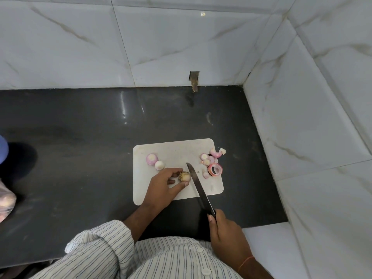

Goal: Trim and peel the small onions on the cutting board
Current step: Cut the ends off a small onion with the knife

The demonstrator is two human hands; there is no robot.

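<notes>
A white cutting board (175, 150) lies on the dark counter. My left hand (165, 185) pinches a small unpeeled onion (185, 176) between thumb and fingers near the board's middle. My right hand (225, 232) grips the black handle of a long knife (198, 188), whose blade lies just right of that onion with its tip pointing away from me. Two peeled onions sit at the board's left: a pinkish one (152, 159) and a paler one (159, 165). Cut ends and peels (214, 165) are heaped at the right edge.
The dark counter (80, 158) ends at marble-tiled walls behind and to the right (302, 137). A clear plastic bag (6, 204) and a blue object (3, 148) sit at the far left edge. A small notch in the back wall (194, 81) meets the counter.
</notes>
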